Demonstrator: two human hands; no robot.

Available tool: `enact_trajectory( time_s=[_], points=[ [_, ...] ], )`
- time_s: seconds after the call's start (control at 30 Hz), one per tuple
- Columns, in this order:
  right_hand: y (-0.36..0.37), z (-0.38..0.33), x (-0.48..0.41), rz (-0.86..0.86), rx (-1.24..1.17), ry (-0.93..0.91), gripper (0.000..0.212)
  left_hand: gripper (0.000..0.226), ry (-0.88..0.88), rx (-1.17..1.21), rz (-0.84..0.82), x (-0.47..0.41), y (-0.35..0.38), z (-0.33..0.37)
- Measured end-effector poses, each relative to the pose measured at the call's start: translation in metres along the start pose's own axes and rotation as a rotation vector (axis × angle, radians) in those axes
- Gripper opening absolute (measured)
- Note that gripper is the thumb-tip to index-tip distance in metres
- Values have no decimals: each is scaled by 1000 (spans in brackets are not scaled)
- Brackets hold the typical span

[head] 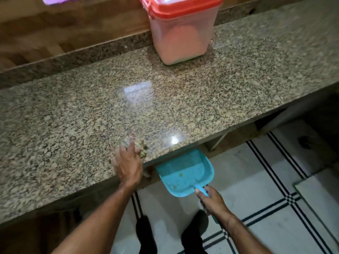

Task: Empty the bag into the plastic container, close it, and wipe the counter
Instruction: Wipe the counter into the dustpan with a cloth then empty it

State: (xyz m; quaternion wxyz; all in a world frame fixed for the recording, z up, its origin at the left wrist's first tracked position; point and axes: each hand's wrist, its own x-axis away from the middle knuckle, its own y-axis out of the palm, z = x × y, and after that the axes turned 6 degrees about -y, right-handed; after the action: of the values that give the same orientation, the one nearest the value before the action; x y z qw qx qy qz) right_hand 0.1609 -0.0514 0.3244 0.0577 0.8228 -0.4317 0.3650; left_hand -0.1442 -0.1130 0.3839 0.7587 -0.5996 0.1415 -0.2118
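Left hand (pixel 128 162) flat near table (pixel 73 116) near edge, fingers clenched on crumpled cloth (pixel 142 150), pushing crumbs off. Right hand (pixel 212 200) grasps blue dustpan (pixel 185 173) handle, held below edge for catching. Plastic container (pixel 181 32) stands far, red lid on.

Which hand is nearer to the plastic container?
Left. The left hand lies on the counter, below the plastic container. The right hand holds the dustpan below the counter edge, farther away.

A speckled tan, brown and black granite desk (pixel 73 110) carries a translucent whitish container (pixel 181 37) with a red-orange lid (pixel 183 6). A turquoise dustpan (pixel 185 173) shows below its edge. The floor (pixel 266 180) is white tile crossed by paired black lines.
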Motion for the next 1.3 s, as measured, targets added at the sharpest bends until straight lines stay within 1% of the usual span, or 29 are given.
enact_trajectory(
  time_s=[0.07,0.13,0.2,0.23,0.27,0.3,0.33,0.37,0.43,0.47,0.5,0.57,0.6,0.63,0.67,0.73,0.77,0.8,0.87,0.9,0.97,1.0,1.07,1.1,1.17,1.2,1.23,1.27,1.3],
  points=[
    [-13,5,-4,-8,-2,13,20,57,101,44,-36,10,11,51],
    [-23,10,-7,-15,-19,23,22,54,205,94,-126,11,18,99],
    [-34,14,-8,-21,-38,36,19,68,262,231,-196,6,19,131],
    [-38,14,-9,-20,-38,37,17,67,219,338,-194,0,17,139],
    [-42,13,-9,-14,-37,38,15,60,130,420,-163,-9,15,139],
    [-48,13,-8,-4,-40,43,14,50,0,431,-109,-19,14,133],
    [-54,12,-7,5,-44,45,14,43,-119,382,-48,-29,11,121],
    [-58,11,-7,10,-41,41,14,41,-222,355,-22,-35,7,105],
    [-68,8,-6,23,-24,28,16,49,-354,309,-5,-36,4,82],
    [-71,6,-6,26,-17,22,17,54,-384,318,-26,-31,4,81],
    [-74,5,-8,30,-14,19,19,56,-337,321,-46,-24,8,88],
    [-78,6,-12,45,-10,12,23,62,-148,306,-69,-6,18,119],
    [-80,6,-14,46,-11,3,23,59,-46,304,-36,1,25,138],
    [-81,6,-16,42,-13,-7,21,49,57,295,-21,6,30,158],
    [-82,7,-17,35,-14,-13,20,42,148,281,-42,10,35,173],
    [-84,4,-20,14,-15,-15,24,44,248,251,-132,10,43,193],
    [-86,2,-21,10,-17,-11,27,43,232,278,-150,5,43,194],
    [-88,0,-22,9,-19,-8,30,47,167,353,-130,-3,38,189],
    [-95,-7,-24,11,-25,-11,32,65,-92,519,-53,-26,26,169],
    [-99,-9,-25,13,-26,-11,32,64,-234,525,-1,-40,21,153],
    [-104,-14,-29,16,-27,-16,31,52,-476,516,31,-66,14,122],
    [-106,-16,-33,20,-34,-20,31,50,-499,458,14,-74,14,116],
    [-109,-20,-41,25,-45,-29,31,39,-360,323,0,-78,22,126],
    [-111,-21,-45,25,-48,-33,29,35,-261,305,13,-73,28,141],
    [-114,-23,-53,29,-46,-41,23,38,23,265,5,-56,35,178],
    [-116,-24,-55,33,-43,-51,20,42,153,249,-54,-46,38,195],
    [-118,-25,-57,31,-42,-65,18,46,245,239,-122,-39,40,208],
    [-122,-25,-57,25,-45,-76,17,46,302,232,-173,-36,40,215],
    [-125,-25,-57,19,-51,-81,16,45,299,252,-202,-38,39,215]
  ],
)
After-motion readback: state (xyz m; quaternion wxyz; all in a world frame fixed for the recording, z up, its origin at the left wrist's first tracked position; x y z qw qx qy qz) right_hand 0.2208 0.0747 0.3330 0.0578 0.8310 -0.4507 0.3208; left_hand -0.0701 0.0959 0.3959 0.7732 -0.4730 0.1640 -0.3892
